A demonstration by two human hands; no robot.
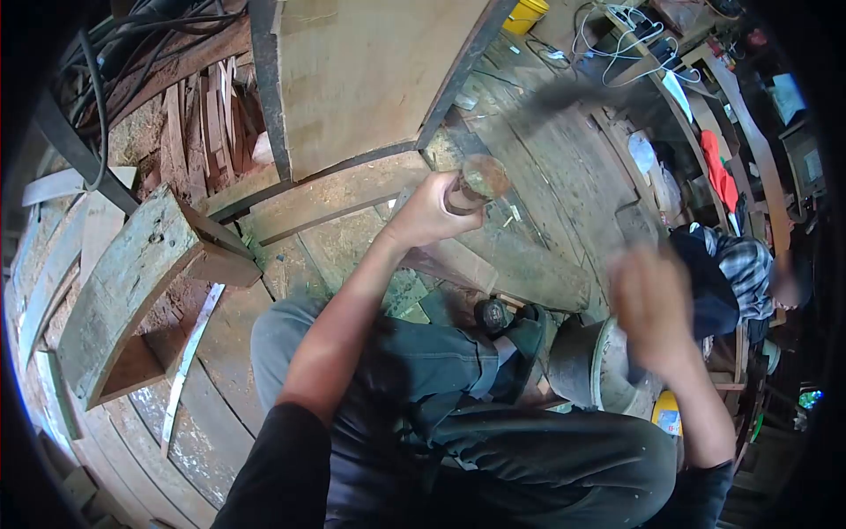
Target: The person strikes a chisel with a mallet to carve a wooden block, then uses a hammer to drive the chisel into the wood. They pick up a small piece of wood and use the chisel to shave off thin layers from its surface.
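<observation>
My left hand is wrapped round a thick chisel-like tool whose round, worn end faces up; its lower part is hidden by the hand. Beneath it lies a wooden workpiece, near my feet. Off to the right, my right hand is raised and smeared by motion, its fingers closed. From it a blurred handle runs up to the dark smeared head of what looks like a hammer, above and apart from the round end.
A wood panel stands in front. At left is a curved timber piece. A metal bucket stands by my foot. Another person in a checked shirt is at right. Cables and wood scraps lie around.
</observation>
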